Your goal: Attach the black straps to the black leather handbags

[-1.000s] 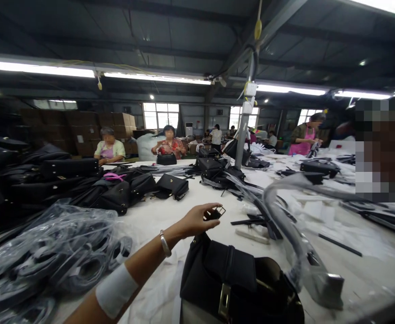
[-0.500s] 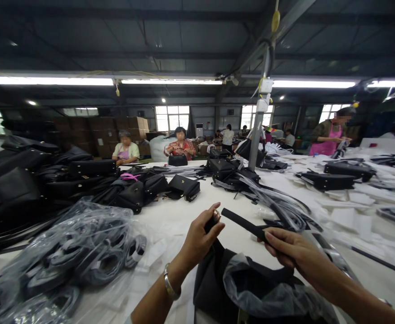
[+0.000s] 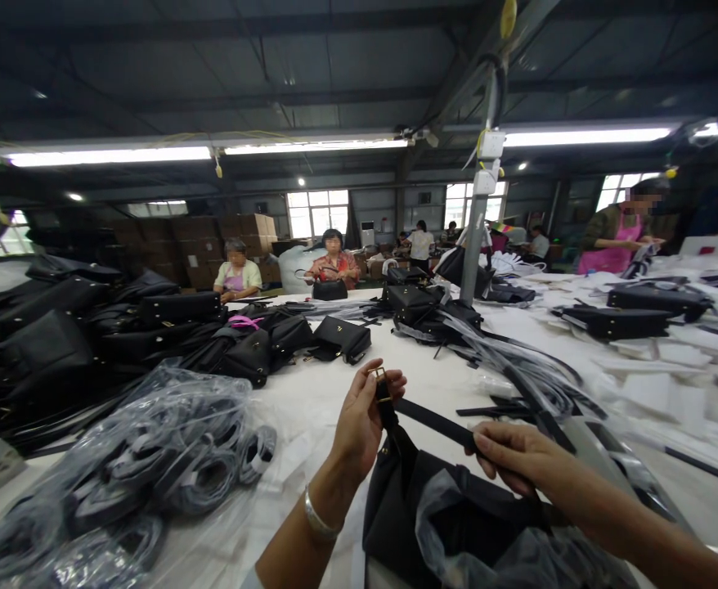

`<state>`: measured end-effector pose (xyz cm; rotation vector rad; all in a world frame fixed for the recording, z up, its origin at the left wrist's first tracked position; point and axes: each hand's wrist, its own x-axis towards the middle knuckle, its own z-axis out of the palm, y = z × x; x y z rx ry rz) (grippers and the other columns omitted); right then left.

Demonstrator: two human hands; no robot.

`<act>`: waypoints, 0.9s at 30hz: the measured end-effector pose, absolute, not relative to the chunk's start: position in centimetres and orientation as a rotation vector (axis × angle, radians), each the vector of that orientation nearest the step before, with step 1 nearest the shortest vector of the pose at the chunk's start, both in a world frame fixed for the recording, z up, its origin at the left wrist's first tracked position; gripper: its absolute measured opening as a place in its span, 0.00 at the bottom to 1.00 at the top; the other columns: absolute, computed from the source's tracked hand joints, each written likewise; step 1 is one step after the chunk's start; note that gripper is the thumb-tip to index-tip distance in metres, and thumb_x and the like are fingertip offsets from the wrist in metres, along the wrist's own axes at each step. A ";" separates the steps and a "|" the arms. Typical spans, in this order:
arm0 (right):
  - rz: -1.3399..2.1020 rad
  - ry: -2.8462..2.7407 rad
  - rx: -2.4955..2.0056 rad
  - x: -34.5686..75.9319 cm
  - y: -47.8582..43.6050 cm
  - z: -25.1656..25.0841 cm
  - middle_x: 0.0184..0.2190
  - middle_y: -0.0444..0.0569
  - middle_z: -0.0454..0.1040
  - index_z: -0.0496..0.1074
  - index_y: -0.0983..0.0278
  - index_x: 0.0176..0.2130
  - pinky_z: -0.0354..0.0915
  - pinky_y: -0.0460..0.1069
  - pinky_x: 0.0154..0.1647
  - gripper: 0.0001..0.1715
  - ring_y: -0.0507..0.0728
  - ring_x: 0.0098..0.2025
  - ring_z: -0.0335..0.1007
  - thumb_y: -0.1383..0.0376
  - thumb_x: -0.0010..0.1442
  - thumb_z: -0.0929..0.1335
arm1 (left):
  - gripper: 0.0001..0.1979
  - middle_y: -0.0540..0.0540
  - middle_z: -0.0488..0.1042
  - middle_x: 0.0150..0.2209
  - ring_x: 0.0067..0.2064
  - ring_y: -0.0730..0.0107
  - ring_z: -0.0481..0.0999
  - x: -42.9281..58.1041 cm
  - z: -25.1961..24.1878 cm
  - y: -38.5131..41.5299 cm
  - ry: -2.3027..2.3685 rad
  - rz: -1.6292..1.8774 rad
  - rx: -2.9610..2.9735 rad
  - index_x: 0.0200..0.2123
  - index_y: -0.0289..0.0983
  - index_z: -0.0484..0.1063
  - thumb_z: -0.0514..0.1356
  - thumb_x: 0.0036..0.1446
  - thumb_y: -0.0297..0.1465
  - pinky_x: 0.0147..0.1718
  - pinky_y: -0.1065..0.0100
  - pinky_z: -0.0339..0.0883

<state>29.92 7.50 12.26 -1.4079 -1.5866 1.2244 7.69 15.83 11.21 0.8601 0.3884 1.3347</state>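
My left hand (image 3: 362, 421) pinches the buckle end of a black strap (image 3: 429, 421), the gold buckle (image 3: 379, 378) sticking up above my fingers. My right hand (image 3: 509, 454) grips the same strap farther along, to the right. The strap runs level between both hands above a black handbag (image 3: 417, 511) that lies on the white table (image 3: 316, 401) right in front of me. A crumpled clear plastic bag (image 3: 487, 544) covers part of the handbag below my right wrist.
A heap of plastic-wrapped straps (image 3: 132, 474) lies at the near left. Black handbags (image 3: 150, 327) pile up at the left and middle. More straps in plastic (image 3: 518, 376) and a metal pole (image 3: 478, 221) stand to the right. Several people work at the far side.
My right hand came into view and took hold of the strap. My left hand turned the buckle end upright. The view shifted slightly right and closer.
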 end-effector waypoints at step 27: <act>1.556 -1.052 -0.669 27.1 8.2 15.2 0.60 0.52 0.71 0.76 0.61 0.48 0.69 0.43 0.40 0.13 0.51 0.44 0.74 0.62 0.63 0.71 | 0.11 0.41 0.81 0.43 0.51 0.56 0.78 8.4 10.5 13.8 0.551 1.340 1.231 0.31 0.36 0.70 0.70 0.56 0.33 0.54 0.60 0.66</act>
